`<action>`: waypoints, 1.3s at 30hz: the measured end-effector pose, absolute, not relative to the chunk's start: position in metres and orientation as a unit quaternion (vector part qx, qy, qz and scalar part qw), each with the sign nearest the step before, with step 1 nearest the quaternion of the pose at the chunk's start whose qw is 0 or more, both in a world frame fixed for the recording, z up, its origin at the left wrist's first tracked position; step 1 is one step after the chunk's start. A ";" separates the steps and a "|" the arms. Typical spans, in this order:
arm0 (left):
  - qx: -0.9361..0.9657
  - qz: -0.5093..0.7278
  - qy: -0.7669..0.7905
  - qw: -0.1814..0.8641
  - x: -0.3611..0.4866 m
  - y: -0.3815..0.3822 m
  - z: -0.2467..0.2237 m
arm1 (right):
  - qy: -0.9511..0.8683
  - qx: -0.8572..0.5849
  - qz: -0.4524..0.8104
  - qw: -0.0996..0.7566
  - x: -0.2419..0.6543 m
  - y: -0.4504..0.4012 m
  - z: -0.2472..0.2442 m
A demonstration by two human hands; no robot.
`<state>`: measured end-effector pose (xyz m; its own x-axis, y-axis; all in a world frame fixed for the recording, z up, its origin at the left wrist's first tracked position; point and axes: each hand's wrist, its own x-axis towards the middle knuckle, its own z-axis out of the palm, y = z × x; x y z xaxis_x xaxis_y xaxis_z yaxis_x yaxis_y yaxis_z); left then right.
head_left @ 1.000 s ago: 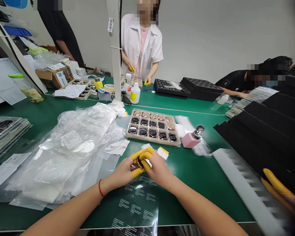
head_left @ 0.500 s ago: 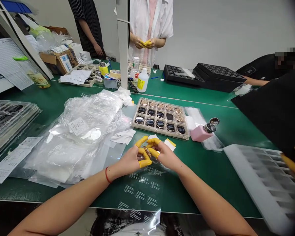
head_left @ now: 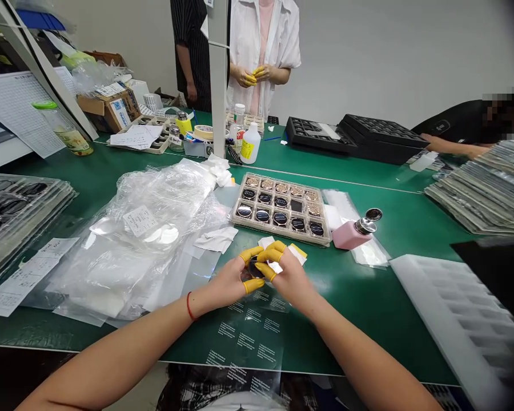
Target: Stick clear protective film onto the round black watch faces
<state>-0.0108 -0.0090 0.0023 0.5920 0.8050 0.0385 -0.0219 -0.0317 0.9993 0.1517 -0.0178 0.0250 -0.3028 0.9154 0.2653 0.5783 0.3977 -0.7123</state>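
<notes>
My left hand [head_left: 233,275], with yellow finger cots, is closed on a round, black-faced watch case [head_left: 254,267]. My right hand [head_left: 288,274], also in yellow finger cots, pinches the same case from the other side, its fingertips covering part of the black face. Just beyond the hands sits a clear tray [head_left: 282,233] of similar round pieces, some showing gold patterned sides and others black faces. Below the hands, a transparent sheet of small white-printed labels [head_left: 240,338] hangs over the table edge. White wipes [head_left: 275,266] lie right behind my fingers.
Clear plastic bags [head_left: 107,274] cover the left side. A pink pump bottle [head_left: 352,234] stands right of the tray. Nearer is a white foam divider [head_left: 432,308]; a stack of thin sheets [head_left: 488,188] lies behind it. A white post [head_left: 218,85] rises at the back. Several people are around the table.
The watch case has turned from edge-on, gold rim showing, to its black face. At the right, a dark panel and a yellow-tipped hand have moved off, uncovering the stack of sheets.
</notes>
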 end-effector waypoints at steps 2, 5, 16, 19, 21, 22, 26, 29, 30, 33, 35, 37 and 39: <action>0.621 0.332 0.328 0.630 -0.012 -0.008 0.002 | -0.782 -0.459 0.238 0.348 0.158 -0.018 0.027; 0.607 0.315 0.361 0.634 -0.015 -0.007 0.007 | -0.730 -0.534 0.252 0.344 0.184 -0.008 0.026; 0.608 0.298 0.342 0.651 -0.022 -0.002 0.014 | -0.747 -0.621 0.129 0.196 0.183 0.040 -0.013; 0.596 0.303 0.365 0.648 -0.022 0.002 0.012 | -0.753 -0.593 0.195 0.207 0.178 0.042 -0.008; 0.591 0.308 0.381 0.641 -0.022 0.003 0.011 | -0.743 -0.566 0.230 0.274 0.177 0.032 0.005; 0.590 0.312 0.384 0.638 -0.023 0.004 0.011 | -0.742 -0.539 0.240 0.318 0.175 0.023 0.012; 0.621 0.314 0.368 0.616 -0.022 0.003 0.011 | -0.827 -0.399 0.162 0.363 0.153 -0.007 0.026; 0.636 0.322 0.364 0.599 -0.020 0.001 0.013 | -0.843 -0.394 0.080 0.357 0.141 -0.008 0.016; 0.627 0.328 0.364 0.606 -0.019 0.000 0.013 | -0.835 -0.407 0.069 0.364 0.141 -0.006 0.012; 0.587 0.344 0.367 0.635 -0.018 -0.001 0.011 | -0.810 -0.439 0.065 0.384 0.146 -0.001 0.006; 0.585 0.346 0.375 0.631 -0.019 -0.001 0.009 | -0.811 -0.432 0.068 0.388 0.147 -0.005 0.007; 0.604 0.343 0.383 0.609 -0.020 0.000 0.008 | -0.823 -0.411 0.065 0.386 0.144 -0.012 0.008; 0.631 0.341 0.391 0.576 -0.021 0.000 0.007 | -0.830 -0.396 0.055 0.388 0.137 -0.016 0.008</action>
